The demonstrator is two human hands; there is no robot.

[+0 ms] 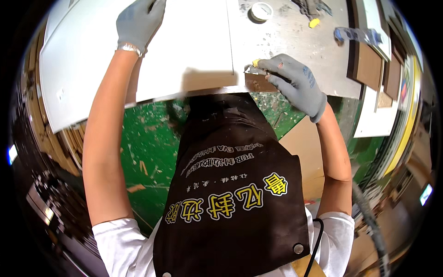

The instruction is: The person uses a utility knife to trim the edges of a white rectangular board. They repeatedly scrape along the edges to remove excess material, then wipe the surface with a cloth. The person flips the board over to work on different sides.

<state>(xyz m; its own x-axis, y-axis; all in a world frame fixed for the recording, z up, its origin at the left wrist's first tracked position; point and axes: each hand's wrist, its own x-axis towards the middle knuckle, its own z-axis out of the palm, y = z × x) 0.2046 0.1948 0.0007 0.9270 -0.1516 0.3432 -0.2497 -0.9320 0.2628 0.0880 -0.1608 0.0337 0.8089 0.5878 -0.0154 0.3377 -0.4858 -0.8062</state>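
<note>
Board [194, 46] lay on the counter [318, 62], its corner beside our right hand [296, 82], grip closed on a small tool [255, 70]. Left hand [140, 24] was over board, hold unclear. We couldn't tell what was done or left.

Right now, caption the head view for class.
Gloved left hand over a white panel; gloved right hand gripping a small object.

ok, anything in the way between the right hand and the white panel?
Only the small tool held in the right hand, near the right edge of the white panel. Nothing else visible.
</note>
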